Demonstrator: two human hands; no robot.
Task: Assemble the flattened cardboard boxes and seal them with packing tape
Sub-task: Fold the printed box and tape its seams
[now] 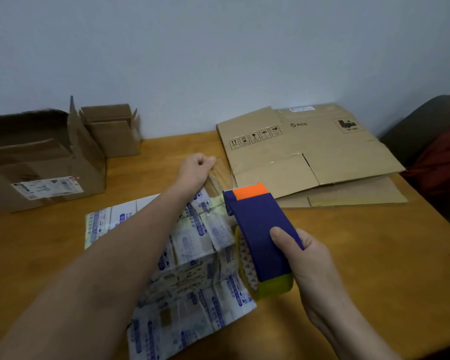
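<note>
- The left hand (196, 168) is reaching far out over the table. Its fingers are curling in and pinching the end of the clear tape (215, 184).
- The right hand (305, 258) is holding the blue tape gun (260, 229). The thumb is lying on top and the fingers are wrapping around its side.
- The tape gun is wearing an orange cap at its far end. A yellow-green tape roll (277, 287) is sitting at its near end.
- The clear tape is stretching from the left hand back to the tape gun, over the far end of the printed box.
- The printed box (192, 255), white with blue marks, is lying in the middle of the wooden table (348, 255), under both arms. I cannot tell if it is flat or standing up.
- A flat brown box (309, 152) with little black signs is lying at the far right of the table. More flat cardboard (348, 197) is peeking out from under it.
- A big open brown box (44, 172) with a white label is sitting at the far left. A smaller open box (112, 133) is standing just behind it, by the pale wall (218, 48).
- A dark seat (426, 126) with something red (442, 165) on it is showing past the right side of the table.
</note>
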